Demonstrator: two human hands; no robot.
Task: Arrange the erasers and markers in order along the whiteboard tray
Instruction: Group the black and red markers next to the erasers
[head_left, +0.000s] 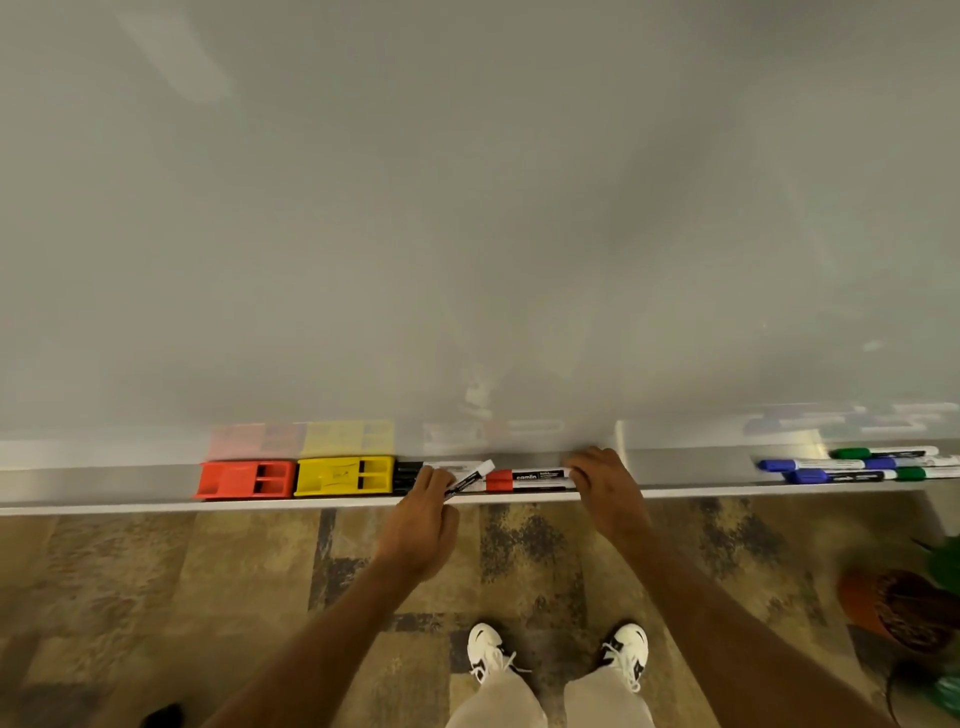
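Note:
A red eraser (244, 479) and a yellow eraser (344, 475) sit side by side at the left of the whiteboard tray (691, 491). Black-capped markers (407, 475) lie just right of the yellow eraser. My left hand (427, 512) holds a white-and-black marker (470, 478) tilted up off the tray. A red-capped marker (527, 479) lies flat in the middle, and my right hand (602, 480) rests on its right end. Blue markers (826, 470) and green markers (883, 453) lie in a loose group far right.
The whiteboard (467, 208) fills the upper view. Below the tray is patterned carpet with my two white shoes (558, 652). A potted plant in an orange pot (904, 608) stands on the floor at the right.

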